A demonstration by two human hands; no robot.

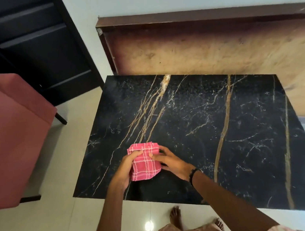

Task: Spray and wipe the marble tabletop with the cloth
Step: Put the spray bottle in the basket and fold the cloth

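A black marble tabletop [197, 129] with gold and white veins fills the middle of the view. Over its near left corner a folded pink checked cloth [144, 166] is held between both hands. My left hand [124, 169] grips the cloth's left side, fingers curled over its top edge. My right hand [170, 162] holds the right side, thumb on top of the cloth, a dark band on its wrist. No spray bottle is in view.
A pink upholstered chair [6, 137] stands at the left, close to the table's corner. A brown wooden board [206, 47] leans against the wall behind the table. A dark door [33, 43] is at the back left. Bare feet [176, 218] stand on the pale tiled floor.
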